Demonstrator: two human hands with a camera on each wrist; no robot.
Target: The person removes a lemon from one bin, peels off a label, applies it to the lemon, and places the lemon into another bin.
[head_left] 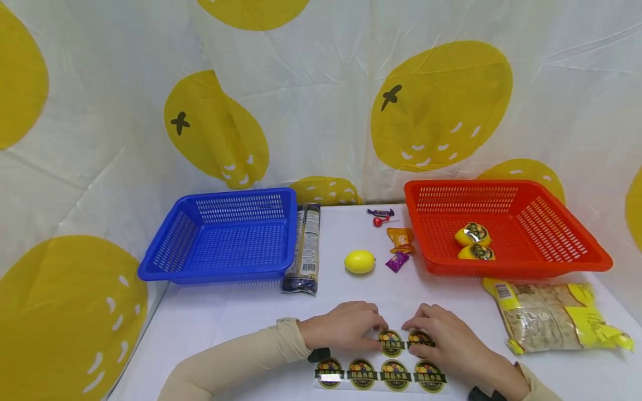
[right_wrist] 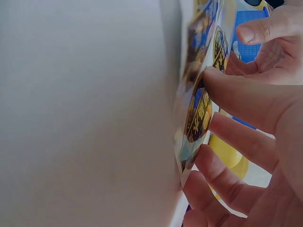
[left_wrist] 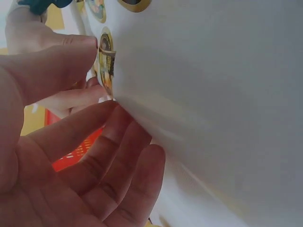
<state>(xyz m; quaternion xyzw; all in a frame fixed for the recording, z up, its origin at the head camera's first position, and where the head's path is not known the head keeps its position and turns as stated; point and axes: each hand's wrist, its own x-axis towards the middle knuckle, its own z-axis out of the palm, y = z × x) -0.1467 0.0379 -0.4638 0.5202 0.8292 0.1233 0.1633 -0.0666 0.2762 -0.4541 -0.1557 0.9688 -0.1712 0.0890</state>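
Observation:
A sheet of round fruit-label stickers (head_left: 412, 363) lies on the white table before me, its black-and-gold labels (head_left: 394, 375) in two rows. My left hand (head_left: 343, 328) rests at the sheet's upper left, thumb and fingers apart. In the left wrist view the fingertips (left_wrist: 154, 153) touch the white surface, with the thumb (left_wrist: 80, 61) beside a label. At the upper right, my right hand (head_left: 453, 340) has its thumb (right_wrist: 227, 87) against a label (right_wrist: 199, 116); its other fingers are loosely bent along the sheet's edge. Part of the upper row is hidden by the right hand.
Beyond the hands is a lemon (head_left: 359, 261), near several wrapped sweets (head_left: 400, 239) and a lollipop (head_left: 378, 221). The red basket (head_left: 506, 268) holds two labelled lemons (head_left: 472, 235). A blue basket (head_left: 215, 275), a long packet (head_left: 305, 250) and a yellow bag (head_left: 546, 314) stand around.

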